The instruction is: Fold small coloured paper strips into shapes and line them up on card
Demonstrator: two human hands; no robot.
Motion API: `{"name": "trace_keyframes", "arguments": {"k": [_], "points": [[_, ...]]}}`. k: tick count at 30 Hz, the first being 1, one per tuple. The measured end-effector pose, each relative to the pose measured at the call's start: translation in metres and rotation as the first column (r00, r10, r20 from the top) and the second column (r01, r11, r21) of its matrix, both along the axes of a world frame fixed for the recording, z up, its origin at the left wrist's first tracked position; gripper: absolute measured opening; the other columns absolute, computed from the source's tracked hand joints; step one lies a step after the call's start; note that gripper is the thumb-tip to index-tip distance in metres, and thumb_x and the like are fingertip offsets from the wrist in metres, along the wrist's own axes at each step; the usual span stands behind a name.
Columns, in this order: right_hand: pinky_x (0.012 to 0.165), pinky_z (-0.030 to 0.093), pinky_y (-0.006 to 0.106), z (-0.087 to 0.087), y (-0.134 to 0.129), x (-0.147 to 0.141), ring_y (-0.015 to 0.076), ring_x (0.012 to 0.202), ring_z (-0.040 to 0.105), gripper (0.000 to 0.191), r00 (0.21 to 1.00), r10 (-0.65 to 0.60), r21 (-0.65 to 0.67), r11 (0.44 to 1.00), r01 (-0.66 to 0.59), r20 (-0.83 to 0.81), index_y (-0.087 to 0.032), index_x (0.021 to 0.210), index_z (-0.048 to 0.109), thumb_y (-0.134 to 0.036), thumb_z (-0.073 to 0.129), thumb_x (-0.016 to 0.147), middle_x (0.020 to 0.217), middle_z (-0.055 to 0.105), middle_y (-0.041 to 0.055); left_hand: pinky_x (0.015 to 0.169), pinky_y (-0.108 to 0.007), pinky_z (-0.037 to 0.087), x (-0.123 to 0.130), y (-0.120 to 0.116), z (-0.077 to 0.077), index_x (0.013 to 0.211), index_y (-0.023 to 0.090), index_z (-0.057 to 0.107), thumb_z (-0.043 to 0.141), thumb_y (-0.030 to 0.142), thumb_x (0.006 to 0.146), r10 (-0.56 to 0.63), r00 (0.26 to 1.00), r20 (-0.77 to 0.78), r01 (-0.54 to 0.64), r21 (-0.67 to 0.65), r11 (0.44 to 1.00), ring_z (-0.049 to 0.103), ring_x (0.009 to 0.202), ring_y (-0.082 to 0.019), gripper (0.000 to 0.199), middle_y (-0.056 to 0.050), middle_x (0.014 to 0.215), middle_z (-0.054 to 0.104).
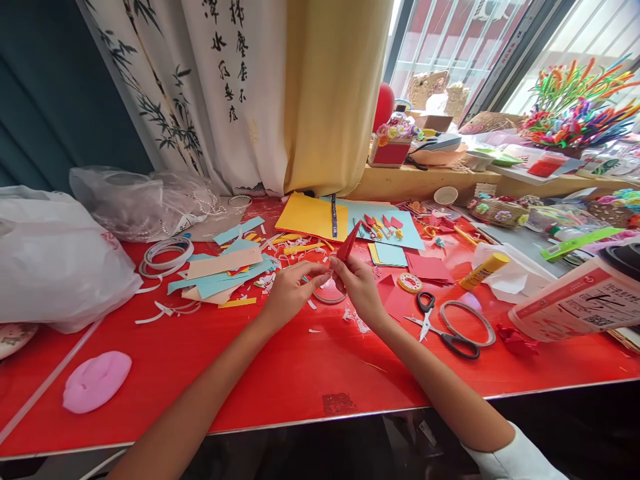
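Observation:
My right hand (357, 283) pinches a piece of folded red paper (349, 243), its pointed end sticking up above the fingers. My left hand (293, 287) is closed in a pinch beside it, fingertips meeting the right thumb. What the left fingertips hold, if anything, is too small to make out. Below the hands a ring of tape (330, 300) lies on the red tabletop (280, 387), partly hidden by the fingers. Black-handled scissors (425, 320) lie open to the right of my right forearm, near another roll of tape (467, 323).
Blue and tan paper strips (225, 263) and scraps are heaped on the left. Yellow sheets (305, 217) and a light-blue sheet (410, 233) with small paper pieces lie behind. A glue stick (484, 270) and large cup (580, 297) stand right; pink clay (97, 381) sits front left.

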State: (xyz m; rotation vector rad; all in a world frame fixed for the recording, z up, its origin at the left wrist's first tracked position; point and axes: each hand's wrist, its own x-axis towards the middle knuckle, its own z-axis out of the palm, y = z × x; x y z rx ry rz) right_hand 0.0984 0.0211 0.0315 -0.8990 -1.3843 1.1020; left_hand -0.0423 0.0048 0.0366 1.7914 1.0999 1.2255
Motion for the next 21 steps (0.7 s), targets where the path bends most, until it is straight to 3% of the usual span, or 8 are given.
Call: {"name": "trace_keyframes", "arguments": {"k": [7, 13, 21], "points": [[0.037, 0.024, 0.021, 0.001, 0.001, 0.001, 0.0057, 0.039, 0.034, 0.034, 0.994, 0.034, -0.091, 0.995, -0.043, -0.104, -0.018, 0.062, 0.048, -0.048, 0.054, 0.076, 0.047, 0.04, -0.0054, 0.079, -0.028, 0.044, 0.002, 0.003, -0.003, 0.092, 0.018, 0.06, 0.056, 0.033, 0.077, -0.066, 0.965, 0.253, 0.1, -0.123, 0.987, 0.057, 0.084, -0.016, 0.022, -0.003, 0.088, 0.062], [0.035, 0.022, 0.02, 0.0, -0.002, -0.003, 0.0042, 0.036, 0.034, 0.03, 0.981, 0.052, -0.154, 0.985, -0.082, -0.187, -0.018, 0.068, 0.052, -0.047, 0.058, 0.073, 0.051, 0.042, -0.0058, 0.079, -0.029, 0.042, 0.002, 0.004, -0.004, 0.083, 0.018, 0.057, 0.058, 0.031, 0.074, -0.08, 0.977, 0.199, 0.103, -0.108, 0.989, 0.055, 0.083, -0.017, 0.016, -0.003, 0.086, 0.059], [0.036, 0.02, 0.021, 0.004, -0.007, -0.003, 0.0043, 0.037, 0.032, 0.031, 0.989, 0.091, -0.165, 0.98, -0.109, -0.113, -0.017, 0.064, 0.051, -0.046, 0.057, 0.074, 0.045, 0.037, -0.0068, 0.069, -0.025, 0.041, 0.003, 0.003, -0.011, 0.076, 0.019, 0.051, 0.053, 0.03, 0.078, -0.094, 0.985, 0.142, 0.109, -0.098, 0.989, 0.052, 0.072, -0.014, 0.012, 0.0, 0.074, 0.053]]}}
